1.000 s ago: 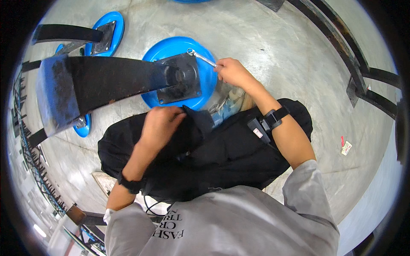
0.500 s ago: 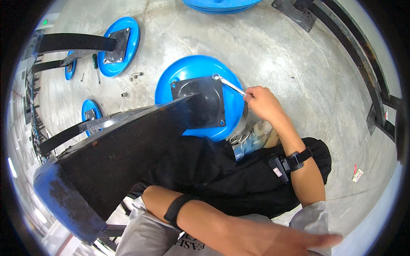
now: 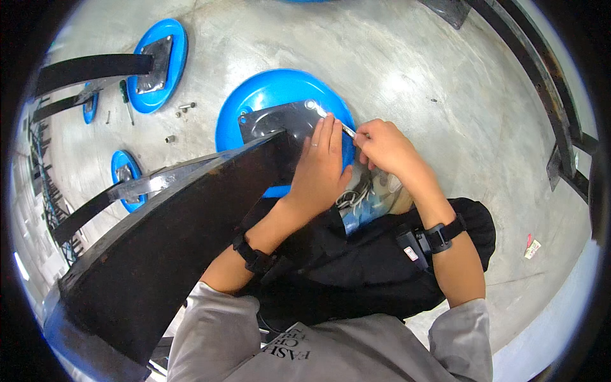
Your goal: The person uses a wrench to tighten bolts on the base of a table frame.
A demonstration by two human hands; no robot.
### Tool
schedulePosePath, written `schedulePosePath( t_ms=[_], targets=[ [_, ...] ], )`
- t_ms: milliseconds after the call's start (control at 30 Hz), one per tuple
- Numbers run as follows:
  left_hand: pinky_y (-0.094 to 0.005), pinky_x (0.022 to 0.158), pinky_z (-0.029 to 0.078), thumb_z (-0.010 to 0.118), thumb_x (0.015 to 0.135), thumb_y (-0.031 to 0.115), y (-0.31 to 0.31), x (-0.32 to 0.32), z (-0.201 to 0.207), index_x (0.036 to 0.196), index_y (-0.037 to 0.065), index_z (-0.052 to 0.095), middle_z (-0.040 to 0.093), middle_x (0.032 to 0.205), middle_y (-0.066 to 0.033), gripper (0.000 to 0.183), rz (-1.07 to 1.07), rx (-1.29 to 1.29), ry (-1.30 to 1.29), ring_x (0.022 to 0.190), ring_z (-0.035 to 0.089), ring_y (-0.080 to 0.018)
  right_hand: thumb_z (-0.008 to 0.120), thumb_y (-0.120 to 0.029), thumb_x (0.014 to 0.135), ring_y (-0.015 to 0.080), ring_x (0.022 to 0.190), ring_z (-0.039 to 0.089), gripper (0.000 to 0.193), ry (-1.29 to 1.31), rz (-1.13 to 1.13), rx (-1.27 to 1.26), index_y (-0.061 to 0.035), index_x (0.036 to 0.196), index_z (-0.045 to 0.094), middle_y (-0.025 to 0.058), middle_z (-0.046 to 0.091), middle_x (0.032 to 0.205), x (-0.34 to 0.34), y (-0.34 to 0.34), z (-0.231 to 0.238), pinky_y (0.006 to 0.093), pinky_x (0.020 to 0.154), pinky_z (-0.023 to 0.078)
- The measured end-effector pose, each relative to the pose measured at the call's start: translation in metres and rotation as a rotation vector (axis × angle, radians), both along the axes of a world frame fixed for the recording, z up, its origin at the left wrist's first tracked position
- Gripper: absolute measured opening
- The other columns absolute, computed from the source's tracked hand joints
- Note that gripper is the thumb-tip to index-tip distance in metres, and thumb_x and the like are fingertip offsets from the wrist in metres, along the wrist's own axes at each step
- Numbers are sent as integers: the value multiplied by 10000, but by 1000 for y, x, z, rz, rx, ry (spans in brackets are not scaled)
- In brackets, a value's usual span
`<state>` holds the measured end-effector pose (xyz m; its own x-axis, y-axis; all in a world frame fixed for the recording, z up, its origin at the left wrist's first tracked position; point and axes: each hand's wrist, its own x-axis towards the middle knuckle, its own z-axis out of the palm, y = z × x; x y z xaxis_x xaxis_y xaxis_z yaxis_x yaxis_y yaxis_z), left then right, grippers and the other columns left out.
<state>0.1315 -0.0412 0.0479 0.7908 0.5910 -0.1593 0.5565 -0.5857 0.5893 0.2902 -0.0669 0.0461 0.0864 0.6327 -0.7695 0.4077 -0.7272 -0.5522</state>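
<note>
A round blue seat [image 3: 264,89] lies upside down on the floor, with a square black mounting plate [image 3: 273,116] on its underside. My right hand [image 3: 387,148] is closed round the handle of a silver wrench [image 3: 347,131], whose ring end sits at the plate's far right corner. Stretched out over the plate's right side, my left hand [image 3: 321,169] has its fingertips at the wrench, near the ring end; whether they press on it I cannot tell. A thick black metal beam [image 3: 191,223] runs from the plate toward the lower left.
More blue seats [image 3: 178,63] on black beams stand at the left. A green-handled screwdriver [image 3: 124,92], a socket [image 3: 170,139] and small hardware [image 3: 186,106] lie on the floor between. Black frame bars [image 3: 534,83] curve along the right, and a paper scrap [image 3: 533,249] lies near them.
My left hand has swung from the lower right, near my body, up onto the plate beside the wrench. My right hand keeps its hold on the wrench. The view has shifted slightly.
</note>
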Motion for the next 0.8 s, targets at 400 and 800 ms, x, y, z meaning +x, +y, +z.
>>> schedulePosePath(
  t_ms=[400, 800],
  targets=[
    [-523, 982, 250, 585, 742, 171, 8, 11, -2, 1265, -120, 213, 179, 1334, -326, 705, -21, -4, 102, 1257, 194, -439, 574, -134, 734, 133, 482, 570, 139, 173, -134, 85, -1, 725, 615, 71, 603, 586, 35, 3, -21, 250, 463, 439],
    [-552, 974, 241, 596, 731, 134, 12, 10, -8, 1293, -71, 222, 104, 1351, -324, 706, 30, -92, 76, 1248, 186, -455, 624, -111, 747, 80, 457, 431, 113, 445, -842, 222, -21, 806, 590, 75, 604, 652, 52, 14, -19, 206, 458, 360]
  ],
)
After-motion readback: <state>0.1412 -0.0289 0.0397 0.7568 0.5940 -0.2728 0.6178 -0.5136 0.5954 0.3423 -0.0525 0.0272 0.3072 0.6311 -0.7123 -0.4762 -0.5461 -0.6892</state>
